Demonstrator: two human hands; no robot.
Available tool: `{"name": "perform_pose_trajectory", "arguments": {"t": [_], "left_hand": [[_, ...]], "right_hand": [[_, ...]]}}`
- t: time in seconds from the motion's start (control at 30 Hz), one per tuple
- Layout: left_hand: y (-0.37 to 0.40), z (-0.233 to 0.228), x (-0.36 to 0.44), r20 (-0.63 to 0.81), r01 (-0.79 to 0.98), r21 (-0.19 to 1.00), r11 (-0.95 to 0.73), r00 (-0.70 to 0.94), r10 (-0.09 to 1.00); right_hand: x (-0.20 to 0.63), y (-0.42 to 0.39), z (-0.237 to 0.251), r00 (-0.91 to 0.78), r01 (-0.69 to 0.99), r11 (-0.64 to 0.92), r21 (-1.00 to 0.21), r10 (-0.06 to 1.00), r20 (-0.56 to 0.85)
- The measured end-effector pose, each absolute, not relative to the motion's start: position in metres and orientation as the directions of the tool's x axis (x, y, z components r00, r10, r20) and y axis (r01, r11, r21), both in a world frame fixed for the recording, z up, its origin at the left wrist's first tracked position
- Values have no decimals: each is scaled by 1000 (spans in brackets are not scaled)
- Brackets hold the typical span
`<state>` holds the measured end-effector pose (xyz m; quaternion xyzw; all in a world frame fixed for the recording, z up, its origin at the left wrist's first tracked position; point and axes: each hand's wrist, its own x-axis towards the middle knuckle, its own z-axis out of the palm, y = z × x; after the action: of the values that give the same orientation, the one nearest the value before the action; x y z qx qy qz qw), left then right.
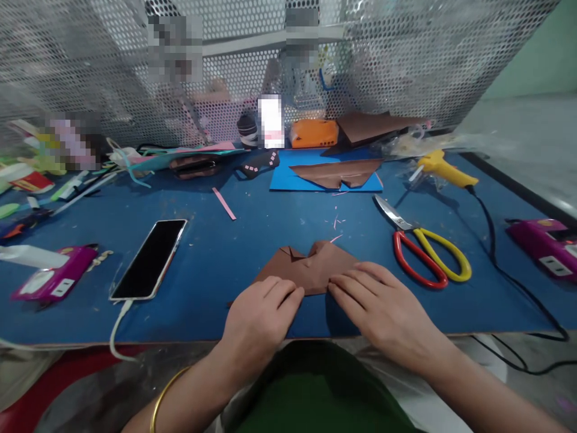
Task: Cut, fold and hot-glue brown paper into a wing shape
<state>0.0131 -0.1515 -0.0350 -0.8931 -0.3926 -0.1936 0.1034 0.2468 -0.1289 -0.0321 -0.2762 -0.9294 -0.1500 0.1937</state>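
We have the folded brown paper lying flat on the blue table, just below the middle of the frame, near the front edge. Our left hand rests at its lower left corner with the fingers loosely curled, fingertips pressing on the paper's near edge rather than gripping it. Our right hand lies flat and spread at the lower right, fingers extended onto the paper's right corner, holding nothing but pinning the sheet down.

The piece already shows several folds, with small flaps meeting at a notch along its upper edge, so we judge that we are in the middle of folding, creasing the near edge. The next move, as we read it, calls for keeping one hand as an anchor while the other runs along the fold, so that the layers do not slip out of line.

To the right of the paper lie the scissors with red and yellow handles, blades closed. Farther up right sits the yellow glue gun, its black cord trailing toward the lower right. A phone lies left of centre, screen dark, cable attached. Upper centre, more brown paper rests on a blue sheet
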Motion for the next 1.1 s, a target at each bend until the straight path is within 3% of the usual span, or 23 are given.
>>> {"name": "perform_pose_trajectory", "arguments": {"t": [0.23,0.5,0.67,0.83,0.97,1.1], "left_hand": [[-148,-32,14,442,686,-142,-714,689,574],[-147,-35,13,474,693,-146,-706,675,565],[-148,-34,16,508,755,24,-656,556,658],[-147,-31,20,476,774,218,-595,448,757],[-148,-30,21,440,780,280,-559,414,797],[-147,-30,22,430,787,295,-542,397,811]], "right_hand": [[242,-126,-36,-753,571,818,75,486,443],[230,-120,-33,-733,565,825,-2,503,458],[226,-120,-35,-696,574,818,-37,511,504],[227,-121,-39,-612,621,754,-215,637,468],[227,-119,-39,-536,619,699,-359,709,457],[225,-118,-39,-511,623,657,-424,753,416]]}}
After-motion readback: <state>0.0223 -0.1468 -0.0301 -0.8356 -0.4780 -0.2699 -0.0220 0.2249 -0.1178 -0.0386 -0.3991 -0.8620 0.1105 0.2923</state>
